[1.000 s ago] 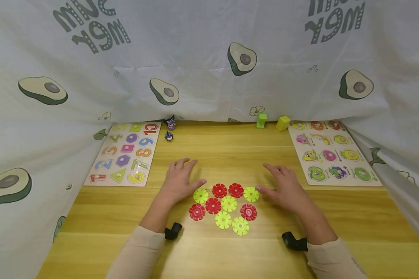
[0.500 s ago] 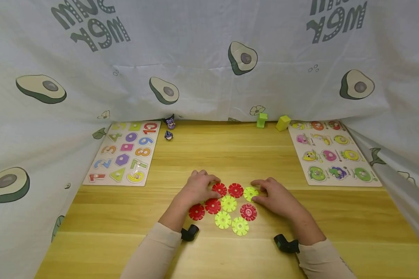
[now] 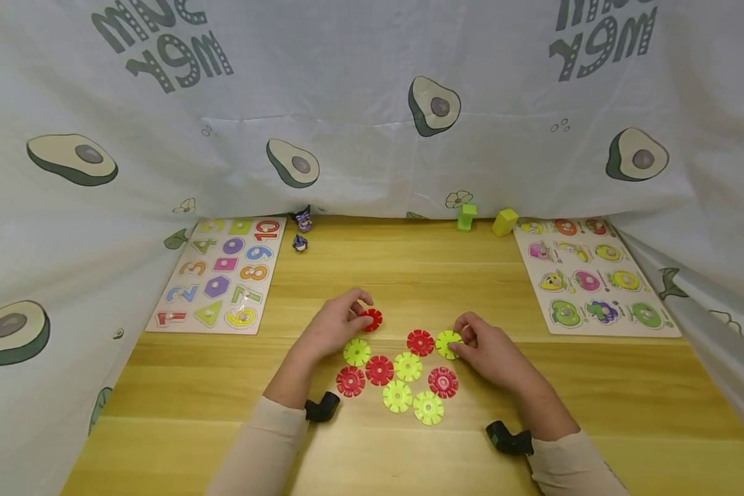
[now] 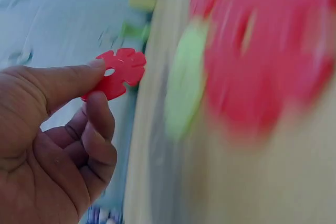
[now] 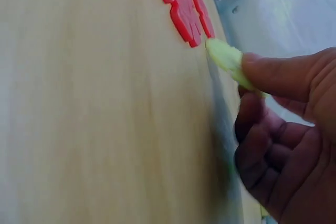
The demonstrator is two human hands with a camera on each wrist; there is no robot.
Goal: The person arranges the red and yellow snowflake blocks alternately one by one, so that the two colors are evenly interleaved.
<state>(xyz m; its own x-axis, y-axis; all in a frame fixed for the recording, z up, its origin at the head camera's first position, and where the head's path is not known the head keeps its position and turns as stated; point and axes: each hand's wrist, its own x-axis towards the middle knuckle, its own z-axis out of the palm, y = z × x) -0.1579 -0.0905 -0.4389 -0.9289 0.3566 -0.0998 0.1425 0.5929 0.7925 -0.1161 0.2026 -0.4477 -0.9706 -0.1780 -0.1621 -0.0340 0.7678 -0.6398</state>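
Observation:
My left hand [image 3: 331, 325] pinches a red notched disc [image 4: 123, 72] between thumb and forefinger, behind the left part of a loose cluster of discs. With thumb and fingers my right hand [image 3: 488, 350] pinches a yellow-green notched disc [image 5: 224, 57] at the cluster's right side. Several red and yellow-green plastic discs of the same kind lie flat between the hands, among them a red disc [image 3: 420, 342], a yellow-green disc [image 3: 407, 366] in the middle and another yellow-green disc [image 3: 356, 352] just in front of the left hand.
A number puzzle board [image 3: 217, 275] lies at the left, a fruit puzzle board [image 3: 595, 275] at the right. Two small figurines [image 3: 302, 220] and green and yellow blocks [image 3: 505, 222] stand at the back, before an avocado-print cloth [image 3: 359, 103].
Both hands came in to the discs. The left hand took a red disc from the back row and moved it back and left. The right hand took hold of a yellow-green disc.

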